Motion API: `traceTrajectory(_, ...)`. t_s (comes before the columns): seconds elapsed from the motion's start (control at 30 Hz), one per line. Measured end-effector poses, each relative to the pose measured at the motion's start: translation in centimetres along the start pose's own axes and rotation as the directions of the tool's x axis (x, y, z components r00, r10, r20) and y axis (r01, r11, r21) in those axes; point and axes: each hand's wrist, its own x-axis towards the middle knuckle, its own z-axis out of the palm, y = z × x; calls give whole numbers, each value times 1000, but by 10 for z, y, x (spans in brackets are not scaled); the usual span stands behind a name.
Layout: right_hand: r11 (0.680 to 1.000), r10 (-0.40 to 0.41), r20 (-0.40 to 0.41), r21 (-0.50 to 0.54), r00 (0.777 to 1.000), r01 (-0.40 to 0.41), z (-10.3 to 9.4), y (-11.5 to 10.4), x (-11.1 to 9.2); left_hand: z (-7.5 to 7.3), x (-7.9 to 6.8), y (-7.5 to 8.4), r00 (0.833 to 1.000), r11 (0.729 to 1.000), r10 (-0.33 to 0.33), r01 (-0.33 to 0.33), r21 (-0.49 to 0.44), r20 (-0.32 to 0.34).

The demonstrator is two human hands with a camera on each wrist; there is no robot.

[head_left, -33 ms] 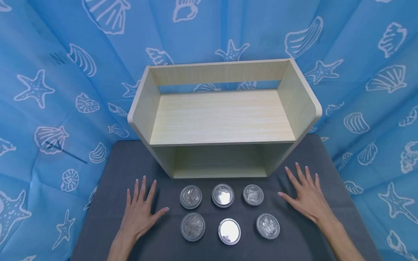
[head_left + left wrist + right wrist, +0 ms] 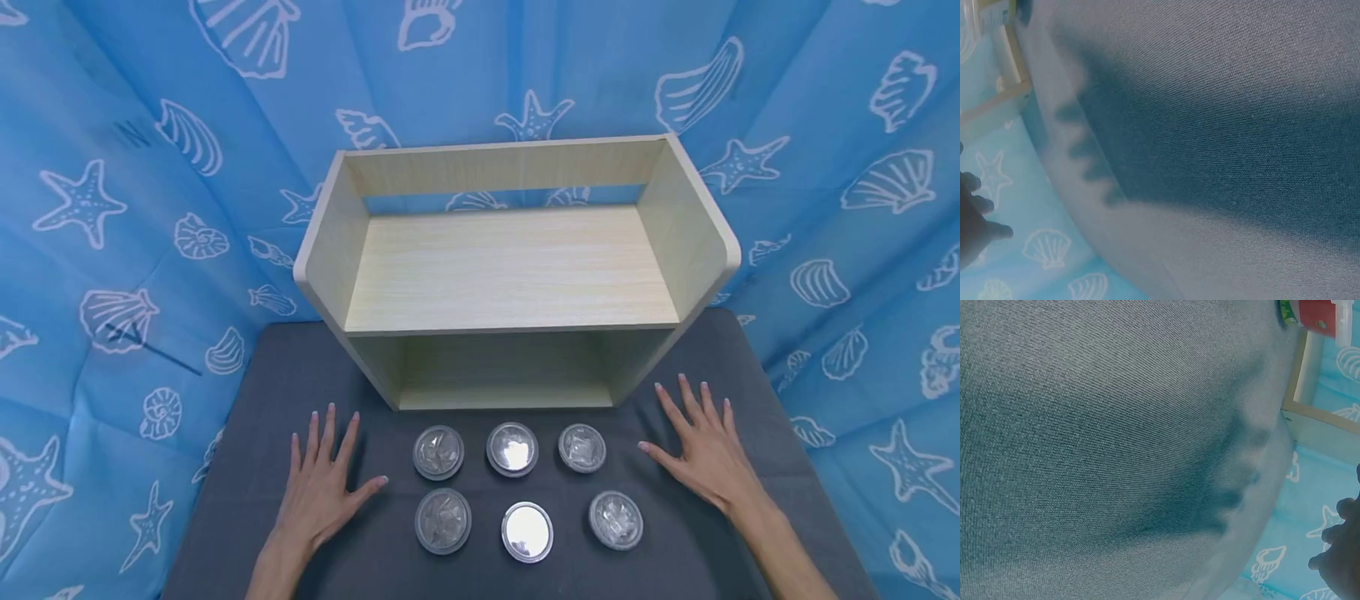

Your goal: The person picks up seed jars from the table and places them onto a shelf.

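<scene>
Head view: the work surface is a table under dark grey cloth (image 2: 375, 554), enclosed behind and at both sides by a light-blue fabric curtain (image 2: 86, 250) printed with white shells and starfish and hanging in folds. Toward the rear stands a two-level shelf unit of pale wood-grain board (image 2: 517, 267), the curtain visible through the gap in its back. In front of it, on the cloth, sit six round containers with clear lids (image 2: 439, 452), in two rows of three, apart from one another; glare whitens the tops of the middle pair. The left hand (image 2: 318, 500) is to the left of the group and the right hand (image 2: 705, 467) to its right, well apart, backs upward, fingers extended and fanned, thumbs directed inward. Left wrist view: cloth weave fills most of the frame and carries a broad hand-shaped shadow (image 2: 1210, 150); dark fingertips at the left edge stand out against the curtain. A clear tub (image 2: 994, 17) with a pale label is cut off at the upper left, a detail the head view does not give. Right wrist view: a similar shadow, fingers dark at the right edge, the shelf corner, and a red-and-green-sided tub (image 2: 1316, 315) at the upper right, its side colours hidden from above
</scene>
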Motion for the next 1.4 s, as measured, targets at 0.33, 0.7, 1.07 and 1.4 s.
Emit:
traceTrajectory(0.33, 1000, -15, -21, 22, 1000, 16, 2, -5, -1, -8, 1, -2, 1000, 1000, 7, -6, 15, -8)
traceTrajectory(0.7, 995, -33, -11, 92, 999, 34, 5, -23, -10, -37, 9, 1, 1000, 1000, 24, -23, 11, -19)
traceTrajectory(1.07, 971, -35, -29, 236, 999, 41, 3, -39, -17, -67, 22, 16, 998, 994, 41, -46, -99, -53)
traceTrajectory(1.4, 934, -49, -70, 351, 996, 70, 5, -58, -27, -90, 30, 21, 986, 976, 98, -123, -182, -138)
